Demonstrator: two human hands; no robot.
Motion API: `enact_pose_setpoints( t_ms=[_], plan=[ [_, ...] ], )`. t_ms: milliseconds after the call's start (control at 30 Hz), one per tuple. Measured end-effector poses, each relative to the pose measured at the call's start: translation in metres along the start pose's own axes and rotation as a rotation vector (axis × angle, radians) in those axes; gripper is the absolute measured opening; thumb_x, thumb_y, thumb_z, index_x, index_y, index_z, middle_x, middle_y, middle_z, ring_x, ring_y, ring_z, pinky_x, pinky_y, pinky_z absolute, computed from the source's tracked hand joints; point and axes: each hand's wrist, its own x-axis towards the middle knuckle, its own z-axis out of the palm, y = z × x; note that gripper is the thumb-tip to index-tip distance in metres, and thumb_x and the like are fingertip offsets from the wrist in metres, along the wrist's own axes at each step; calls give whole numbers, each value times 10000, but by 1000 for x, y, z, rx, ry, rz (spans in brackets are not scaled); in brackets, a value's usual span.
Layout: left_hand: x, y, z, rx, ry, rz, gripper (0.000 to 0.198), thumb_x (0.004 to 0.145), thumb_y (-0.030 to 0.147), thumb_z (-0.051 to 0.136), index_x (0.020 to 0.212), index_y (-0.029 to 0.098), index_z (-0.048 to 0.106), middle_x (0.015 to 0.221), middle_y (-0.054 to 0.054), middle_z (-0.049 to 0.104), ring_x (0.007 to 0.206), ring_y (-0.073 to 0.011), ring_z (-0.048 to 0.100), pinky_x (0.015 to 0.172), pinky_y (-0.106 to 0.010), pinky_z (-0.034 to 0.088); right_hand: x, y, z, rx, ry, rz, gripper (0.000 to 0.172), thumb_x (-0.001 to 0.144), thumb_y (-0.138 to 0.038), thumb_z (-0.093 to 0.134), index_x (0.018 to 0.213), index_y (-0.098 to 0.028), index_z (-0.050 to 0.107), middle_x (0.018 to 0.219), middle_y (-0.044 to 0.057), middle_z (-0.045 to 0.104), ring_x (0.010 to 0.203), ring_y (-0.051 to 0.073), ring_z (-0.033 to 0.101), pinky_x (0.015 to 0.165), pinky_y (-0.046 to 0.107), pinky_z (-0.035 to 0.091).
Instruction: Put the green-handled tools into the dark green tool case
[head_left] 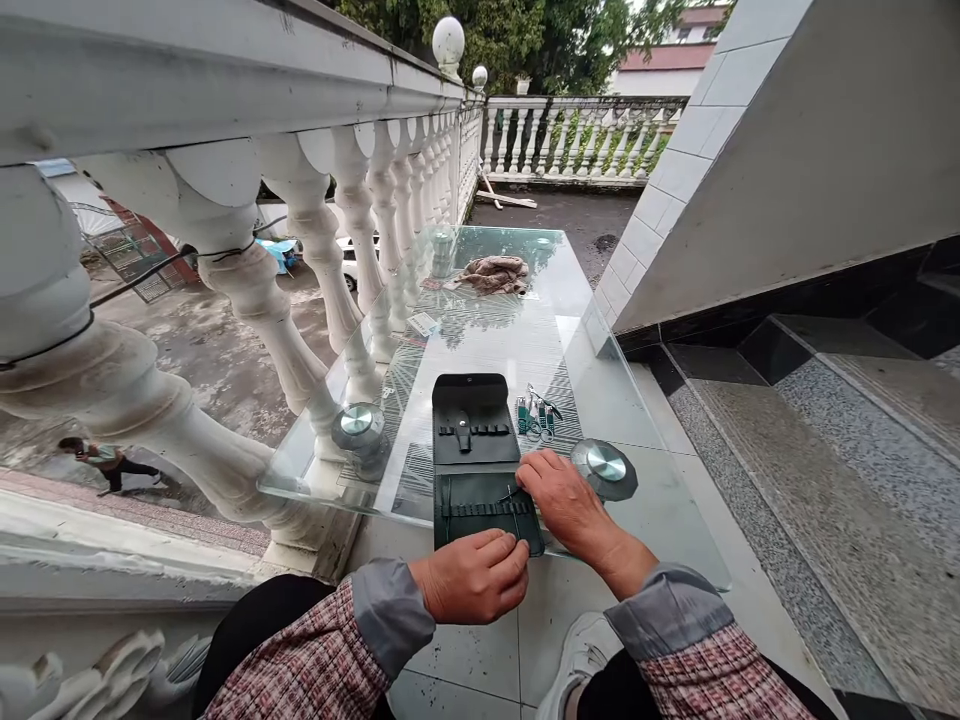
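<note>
- Fingers of the left hand [471, 578] curl closed, thumb drawn against them, at the lower edge of the open leather manicure case [472, 435]. Whether they pinch anything cannot be determined from this angle.
- Fingers of the right hand [564, 503] lie spread and low, their tips on the case's lower flap [480, 520]. No held item is confirmed; the placement appears to keep the flap pressed flat.
- A slim metal implement [513, 512] sits in the flap's stitched loops, just beside the right fingertips.
- The case is dark, matte leather, laid fully open so both panels face upward and the loops are exposed. The upper panel carries a central snap tab [463, 432] and a short row of loops.
- Green-handled nail clippers and scissors [537, 416] lie in a loose cluster just beside the upper panel, within easy reach of the right hand.
- The case rests at the near end of a clear glass tabletop [499, 345], which is fixed by round brushed-metal mounts [604, 468].
- A crumpled brown cloth [493, 276] lies at the far end, well apart from the case.
- Grey cuffs over checked sleeves [300, 670] leave both hands bare.
- A white baluster railing [300, 250] runs along the left side of the tabletop.
</note>
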Motion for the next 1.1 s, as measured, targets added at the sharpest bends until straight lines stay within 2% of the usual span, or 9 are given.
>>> enact_pose_setpoints(
  t_ms=[333, 467, 600, 700, 900, 1100],
  plan=[
    [1, 0, 2, -5, 42, -3, 136, 862, 133, 496, 898, 93, 621, 1011, -151, 632, 900, -207, 618, 829, -348, 518, -5, 3, 4, -31, 41, -12, 151, 836, -76, 493, 755, -187, 554, 821, 45, 550, 802, 183, 434, 665, 295, 290],
    [1, 0, 1, -5, 31, -6, 146, 862, 140, 498, 905, 84, 626, 1018, -156, 630, 915, -216, 614, 842, -354, 514, -10, 11, 2, 60, 89, -11, 150, 827, -62, 478, 759, -177, 545, 766, 39, 538, 751, 176, 415, 655, 290, 283],
    [1, 0, -2, -1, 40, -9, 151, 860, 139, 499, 898, 91, 636, 1004, -146, 639, 907, -219, 614, 843, -352, 514, -20, 22, -3, 158, 95, -79, 228, 794, -1, 463, 872, -181, 579, 789, 33, 558, 765, 173, 423, 665, 281, 279],
    [0, -1, -4, 0, 41, -8, 156, 864, 142, 492, 888, 98, 640, 999, -141, 642, 891, -211, 616, 837, -348, 518, -24, 27, -5, 140, 70, -132, 271, 768, 26, 475, 874, -192, 594, 790, 31, 561, 771, 173, 421, 659, 279, 267],
    [-3, -1, -2, -3, 40, -6, 170, 866, 145, 478, 888, 101, 641, 1001, -136, 646, 882, -205, 615, 836, -342, 520, -20, 24, -11, 57, 89, -191, 243, 755, 31, 508, 796, -195, 589, 754, 21, 542, 741, 167, 396, 644, 277, 249],
    [-2, -1, -4, 0, 32, -4, 167, 863, 142, 482, 887, 97, 641, 1000, -140, 646, 884, -204, 614, 837, -339, 519, -12, 25, -18, -21, 74, -258, 126, 807, -73, 550, 761, -188, 571, 753, 23, 528, 741, 160, 392, 681, 286, 264]
  ],
)
